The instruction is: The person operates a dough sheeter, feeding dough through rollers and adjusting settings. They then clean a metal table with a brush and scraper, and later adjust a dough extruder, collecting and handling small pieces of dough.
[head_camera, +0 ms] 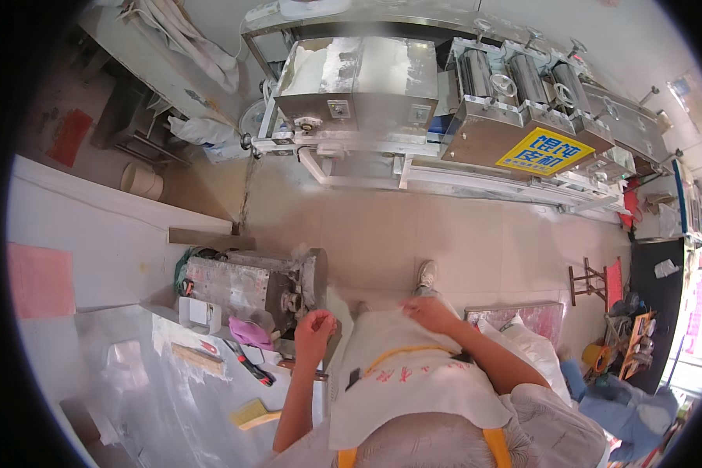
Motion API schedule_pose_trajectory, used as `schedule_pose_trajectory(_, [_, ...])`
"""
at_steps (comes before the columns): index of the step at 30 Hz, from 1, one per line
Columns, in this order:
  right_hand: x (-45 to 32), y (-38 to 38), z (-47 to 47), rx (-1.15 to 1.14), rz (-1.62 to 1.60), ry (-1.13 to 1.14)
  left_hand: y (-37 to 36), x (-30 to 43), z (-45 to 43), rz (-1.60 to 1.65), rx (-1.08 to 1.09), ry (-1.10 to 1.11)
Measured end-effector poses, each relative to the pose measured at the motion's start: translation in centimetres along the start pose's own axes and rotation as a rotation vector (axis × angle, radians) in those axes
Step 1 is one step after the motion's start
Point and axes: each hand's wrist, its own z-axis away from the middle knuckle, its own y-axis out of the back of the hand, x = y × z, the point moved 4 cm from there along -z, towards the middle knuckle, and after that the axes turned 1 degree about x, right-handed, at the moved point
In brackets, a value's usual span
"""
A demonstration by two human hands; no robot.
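Note:
My left hand is raised beside a floured metal machine at the left. Its fingers are curled in, and I see nothing in them. In front of my light apron is my right hand, fingers loosely apart and a little blurred, with nothing visible in it. On the metal tabletop left of my left arm lie a bristle brush with a wooden handle, a red and black hand tool and a wooden block. A pink cloth lies near the machine.
Across the tiled floor stands a long dough-sheet machine with steel rollers, handwheels and a floured housing. White sacks lie at my right, near a folding stool. A person in blue clothing is at the lower right. A bucket stands left.

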Motion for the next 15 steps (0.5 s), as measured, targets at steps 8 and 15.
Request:
schedule_pose_trajectory(8, [17.0,16.4,0.3,0.288,-0.254,-0.27,-4.5,-10.5,-8.1,0.039,0.203,0.33])
schedule_pose_trajectory(15, [35.0,18.2,3.4,0.427,0.313,-0.288,-17.0,-7.4,-19.8,-0.57,-0.1,0.209])
